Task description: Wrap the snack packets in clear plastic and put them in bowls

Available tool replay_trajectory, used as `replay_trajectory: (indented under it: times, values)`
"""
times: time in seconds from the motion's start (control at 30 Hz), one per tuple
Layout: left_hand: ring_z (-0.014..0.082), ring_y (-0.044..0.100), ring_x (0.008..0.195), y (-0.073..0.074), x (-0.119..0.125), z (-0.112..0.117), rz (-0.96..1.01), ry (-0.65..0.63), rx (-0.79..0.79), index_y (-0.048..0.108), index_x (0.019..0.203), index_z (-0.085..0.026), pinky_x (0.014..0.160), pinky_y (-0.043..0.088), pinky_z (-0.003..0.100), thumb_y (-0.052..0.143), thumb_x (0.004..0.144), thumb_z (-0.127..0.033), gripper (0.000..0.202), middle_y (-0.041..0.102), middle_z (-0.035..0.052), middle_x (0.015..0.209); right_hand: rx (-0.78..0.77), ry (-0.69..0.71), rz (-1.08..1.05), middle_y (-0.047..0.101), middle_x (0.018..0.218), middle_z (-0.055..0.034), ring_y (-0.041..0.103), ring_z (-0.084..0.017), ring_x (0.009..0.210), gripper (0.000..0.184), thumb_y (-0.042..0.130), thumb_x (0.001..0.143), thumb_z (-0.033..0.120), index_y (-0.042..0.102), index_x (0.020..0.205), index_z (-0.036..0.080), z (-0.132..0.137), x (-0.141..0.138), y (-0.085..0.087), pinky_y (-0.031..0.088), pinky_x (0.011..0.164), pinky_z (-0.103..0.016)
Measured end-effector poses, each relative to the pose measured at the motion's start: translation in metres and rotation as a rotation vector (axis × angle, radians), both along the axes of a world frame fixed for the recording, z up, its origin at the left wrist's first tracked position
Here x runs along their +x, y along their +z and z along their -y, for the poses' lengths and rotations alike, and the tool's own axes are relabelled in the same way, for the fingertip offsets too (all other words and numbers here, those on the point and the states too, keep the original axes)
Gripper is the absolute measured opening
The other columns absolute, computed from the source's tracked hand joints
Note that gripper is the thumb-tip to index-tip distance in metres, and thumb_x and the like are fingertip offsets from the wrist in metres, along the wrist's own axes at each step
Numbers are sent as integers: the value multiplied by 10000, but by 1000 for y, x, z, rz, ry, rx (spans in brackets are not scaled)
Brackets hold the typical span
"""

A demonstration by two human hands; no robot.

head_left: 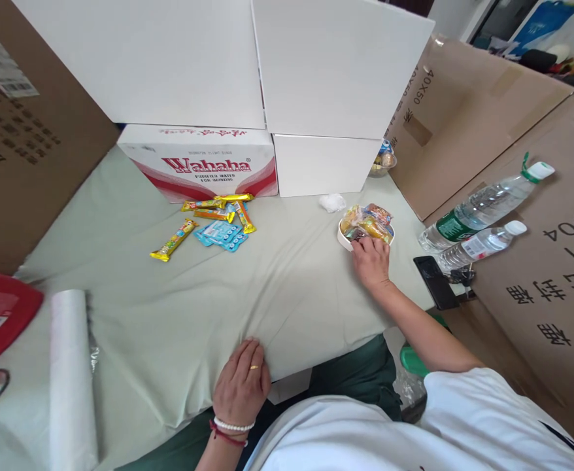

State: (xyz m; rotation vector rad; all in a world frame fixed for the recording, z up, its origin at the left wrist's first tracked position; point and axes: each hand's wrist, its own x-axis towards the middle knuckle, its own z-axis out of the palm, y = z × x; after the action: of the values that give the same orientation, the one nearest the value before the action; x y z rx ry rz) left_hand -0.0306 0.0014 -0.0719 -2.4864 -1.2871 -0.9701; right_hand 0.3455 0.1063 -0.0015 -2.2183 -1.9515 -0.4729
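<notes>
My left hand (242, 383) lies palm down on the table's near edge, its fingers resting on the cloth with nothing in them. At the right, my right hand (371, 265) reaches over the near rim of a white bowl (344, 243) filled with wrapped snacks (376, 227). Its fingers are bent and close together among the packets. The fingertips and thumb are hidden, so what they grip cannot be made out. A small dark packet (355, 233) shows beside the fingertips. Left of centre lie several yellow snack bars (173, 241) and blue sachets (222, 235).
A Wahaha water carton (208, 163) and white panels (336, 72) stand at the back. Two water bottles (483, 209) and a phone (435, 281) are at the right. A white roll (74, 379) and a red object (2, 317) lie left. Crumpled white tissue (333, 202) sits near the bowl.
</notes>
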Motion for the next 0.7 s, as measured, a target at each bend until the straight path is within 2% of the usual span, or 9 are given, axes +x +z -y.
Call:
replay_trajectory:
  times: [0.17, 0.33, 0.53, 0.7]
  values:
    - [267, 728, 1085, 1, 0, 1, 14, -1, 9, 660, 1171, -189, 938, 562, 386, 617, 860, -50, 343, 771, 112, 1134, -3, -182, 9, 659, 1103, -173, 472, -344, 1077, 322, 439, 1024, 270, 755, 1041, 212, -13, 38, 0, 356, 878, -479]
    - [261, 736, 1062, 3, -1, 0, -6, -10, 4, 664, 1173, -188, 930, 563, 385, 608, 874, -53, 334, 774, 111, 1124, -1, -265, 22, 648, 1121, -206, 463, -368, 1130, 355, 383, 1027, 225, 729, 1068, 152, -35, 98, -5, 392, 877, -480]
    - [258, 735, 1049, 9, 0, -2, -18, -28, 30, 666, 1162, -166, 935, 560, 379, 616, 879, -54, 309, 776, 119, 1113, -45, -225, -16, 629, 1186, -195, 441, -334, 1157, 357, 355, 1033, 212, 691, 1137, 151, -77, 175, -11, 390, 988, -435]
    - [247, 737, 1010, 18, 4, -3, -38, -3, 40, 675, 1119, -147, 927, 551, 372, 621, 884, -24, 271, 780, 117, 1088, -48, -195, -34, 608, 1205, -204, 447, -329, 1155, 282, 444, 987, 207, 670, 1132, 120, -126, 215, -14, 376, 1032, -445]
